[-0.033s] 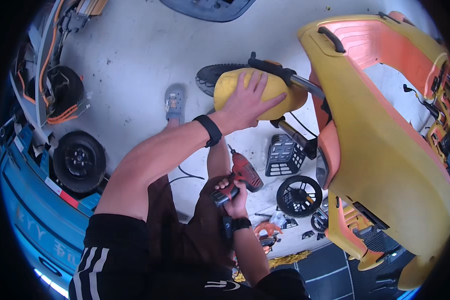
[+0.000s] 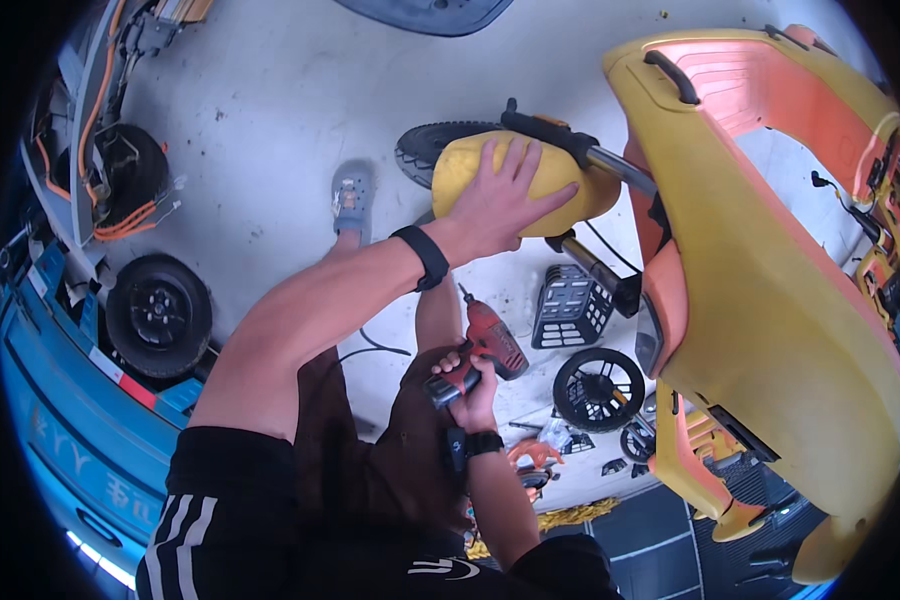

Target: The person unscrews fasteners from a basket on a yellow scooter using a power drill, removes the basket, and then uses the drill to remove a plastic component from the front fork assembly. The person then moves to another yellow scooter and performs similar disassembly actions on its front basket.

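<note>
My left hand (image 2: 500, 205) lies with its fingers spread across the top of a yellow mudguard (image 2: 458, 172), pressing flat on it rather than wrapped round it. Beneath the mudguard a black knobbly tyre (image 2: 422, 150) sticks out. Two metal fork tubes (image 2: 622, 165) run from the mudguard area to a large yellow-and-orange vehicle body (image 2: 750, 270). Close to my knee, my right hand (image 2: 478, 392) is closed round the handle of a red-and-black cordless drill (image 2: 495, 342). The drill's bit points away from me and touches nothing.
Below the fork stands a black plastic crate (image 2: 570, 308), with a loose spoked wheel (image 2: 598, 390) nearby. To the left are another wheel (image 2: 158, 315) and a blue vehicle (image 2: 70, 430). A thin black cable (image 2: 375, 347) lies on the floor by my legs.
The mudguard, with my left hand on it, and the vehicle body appear very slightly farther right. Both hands keep the same poses.
</note>
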